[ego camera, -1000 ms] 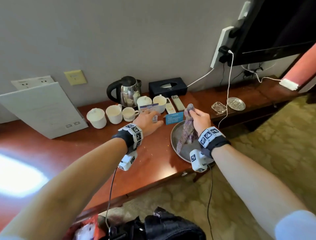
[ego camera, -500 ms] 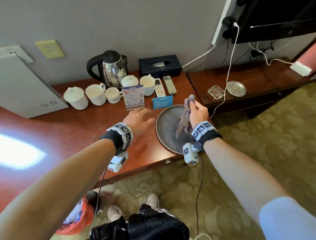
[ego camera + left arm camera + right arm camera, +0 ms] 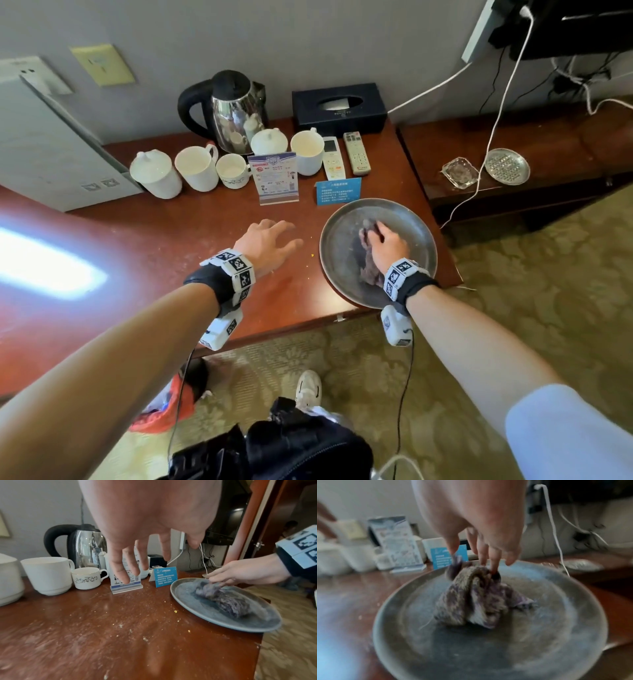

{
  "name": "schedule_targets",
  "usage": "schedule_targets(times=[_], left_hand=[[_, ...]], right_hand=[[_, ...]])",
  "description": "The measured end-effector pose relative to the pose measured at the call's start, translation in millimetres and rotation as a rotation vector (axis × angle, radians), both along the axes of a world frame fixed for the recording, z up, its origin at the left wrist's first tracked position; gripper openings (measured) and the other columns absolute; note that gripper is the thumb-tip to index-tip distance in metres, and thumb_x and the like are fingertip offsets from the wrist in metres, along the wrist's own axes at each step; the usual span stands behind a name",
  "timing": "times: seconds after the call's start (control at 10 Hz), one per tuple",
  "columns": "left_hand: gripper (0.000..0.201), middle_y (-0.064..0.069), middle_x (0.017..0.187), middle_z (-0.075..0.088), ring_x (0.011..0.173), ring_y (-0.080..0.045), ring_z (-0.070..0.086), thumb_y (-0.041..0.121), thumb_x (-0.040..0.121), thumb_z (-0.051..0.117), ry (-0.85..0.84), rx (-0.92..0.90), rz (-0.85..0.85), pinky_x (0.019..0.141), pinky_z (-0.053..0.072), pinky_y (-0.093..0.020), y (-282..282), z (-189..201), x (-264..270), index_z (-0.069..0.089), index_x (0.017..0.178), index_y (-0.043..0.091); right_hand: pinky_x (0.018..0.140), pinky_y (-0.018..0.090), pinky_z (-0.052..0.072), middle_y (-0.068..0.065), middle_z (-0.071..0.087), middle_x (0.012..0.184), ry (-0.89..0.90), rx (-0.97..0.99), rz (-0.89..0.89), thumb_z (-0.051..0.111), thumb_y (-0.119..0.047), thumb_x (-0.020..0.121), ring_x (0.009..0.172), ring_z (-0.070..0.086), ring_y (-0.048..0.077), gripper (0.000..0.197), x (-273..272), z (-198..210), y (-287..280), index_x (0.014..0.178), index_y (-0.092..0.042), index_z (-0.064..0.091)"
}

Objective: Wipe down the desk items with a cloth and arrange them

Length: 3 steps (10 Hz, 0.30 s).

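A round grey metal tray (image 3: 411, 222) (image 3: 185, 592) (image 3: 406, 635) lies at the desk's front right corner. A crumpled purple-brown cloth (image 3: 368, 263) (image 3: 223, 600) (image 3: 471, 599) lies on the tray. My right hand (image 3: 385, 241) (image 3: 481, 555) pinches the cloth's top end with its fingertips, low over the tray. My left hand (image 3: 270, 240) (image 3: 137, 561) hovers above the bare desk left of the tray, its fingers spread and holding nothing. An upright leaflet stand (image 3: 274, 176) (image 3: 126, 578) and a blue card (image 3: 337, 192) (image 3: 165, 576) stand just behind.
White cups and lidded pots (image 3: 195, 168), a steel kettle (image 3: 236, 109), a black tissue box (image 3: 339, 102) and two remotes (image 3: 344, 157) line the back of the desk. A lower shelf on the right carries a glass ashtray (image 3: 459, 171), a metal dish (image 3: 507, 166) and a white cable (image 3: 479, 164). Crumbs dot the desk.
My right hand has come down with the cloth, from hanging above the tray to lying on it. My left hand has drawn back from the leaflet stand toward the desk's front.
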<state>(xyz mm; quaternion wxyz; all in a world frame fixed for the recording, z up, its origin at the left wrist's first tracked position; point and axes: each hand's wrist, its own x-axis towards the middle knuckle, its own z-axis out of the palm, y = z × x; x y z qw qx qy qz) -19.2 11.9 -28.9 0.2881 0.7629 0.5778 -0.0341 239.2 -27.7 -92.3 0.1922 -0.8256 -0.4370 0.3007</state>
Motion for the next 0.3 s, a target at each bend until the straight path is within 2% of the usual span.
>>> schedule_targets(times=[0.1, 0.2, 0.3], left_hand=[[0.053, -0.005, 0.151, 0.041, 0.137, -0.026, 0.037, 0.064, 0.095, 0.044, 0.053, -0.011, -0.044, 0.106, 0.043, -0.050, 2, -1, -5, 0.046, 0.141, 0.038], [0.054, -0.005, 0.151, 0.042, 0.137, -0.027, 0.037, 0.063, 0.096, 0.045, 0.081, -0.016, -0.033, 0.106, 0.043, -0.050, 5, 3, -9, 0.045, 0.142, 0.036], [0.053, -0.004, 0.149, 0.044, 0.133, -0.027, 0.043, 0.062, 0.096, 0.044, 0.131, 0.032, -0.013, 0.101, 0.045, -0.047, 9, 8, -8, 0.045, 0.142, 0.036]], right_hand=[[0.117, 0.051, 0.017, 0.008, 0.043, 0.153, -0.122, -0.224, 0.140, 0.042, -0.044, 0.102, 0.138, 0.041, 0.033, 0.062, 4, 0, -1, 0.157, -0.022, 0.022], [0.116, 0.055, 0.022, 0.008, 0.045, 0.150, -0.193, -0.219, 0.145, 0.048, -0.047, 0.098, 0.137, 0.043, 0.032, 0.064, 8, 8, -5, 0.153, -0.019, 0.028], [0.101, 0.045, 0.045, 0.009, 0.056, 0.133, -0.185, -0.121, 0.132, 0.056, -0.047, 0.093, 0.118, 0.056, 0.030, 0.053, 14, 14, -5, 0.138, -0.020, 0.045]])
